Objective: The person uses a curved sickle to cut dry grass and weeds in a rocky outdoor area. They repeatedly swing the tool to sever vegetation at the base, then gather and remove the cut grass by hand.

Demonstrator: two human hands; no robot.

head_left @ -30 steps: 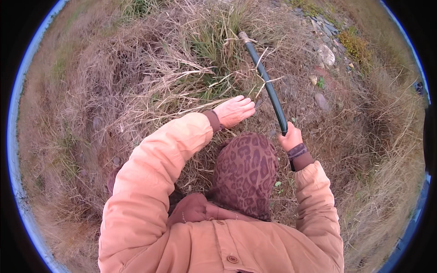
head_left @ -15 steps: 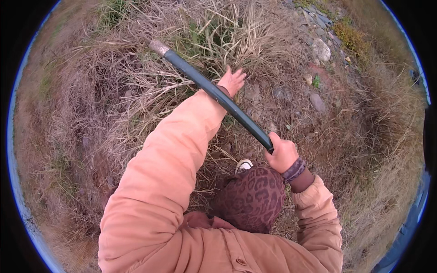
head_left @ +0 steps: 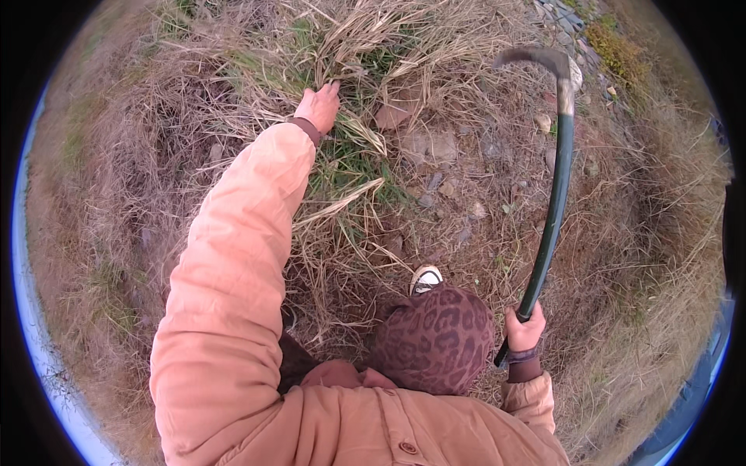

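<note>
My left hand point(head_left: 319, 107) reaches forward into a clump of dry and green grass point(head_left: 365, 58). Its fingers bend in among the stalks and close on some of them, though the blades partly hide the fingertips. Out to the right, my right hand point(head_left: 527, 326) is wrapped around the lower end of a sickle's long, dark green handle point(head_left: 558, 194). The sickle's curved metal blade point(head_left: 536, 56) is at the far end, pointing left, apart from the clump. Cut or bent stalks point(head_left: 342, 203) lie below my left hand.
Bare soil with flat stones point(head_left: 431, 147) lies right of the clump. Larger pale rocks and a yellowish bush point(head_left: 618, 50) are at the far right. Dry grass point(head_left: 116, 202) spreads along the left. My knee in leopard-print cloth point(head_left: 435, 338) and a white-toed shoe point(head_left: 426, 278) are close in.
My left hand has moved left and farther into the grass, its fingers drawing in. My right hand has moved right and nearer, swinging the sickle over to the right, where its blade now shows.
</note>
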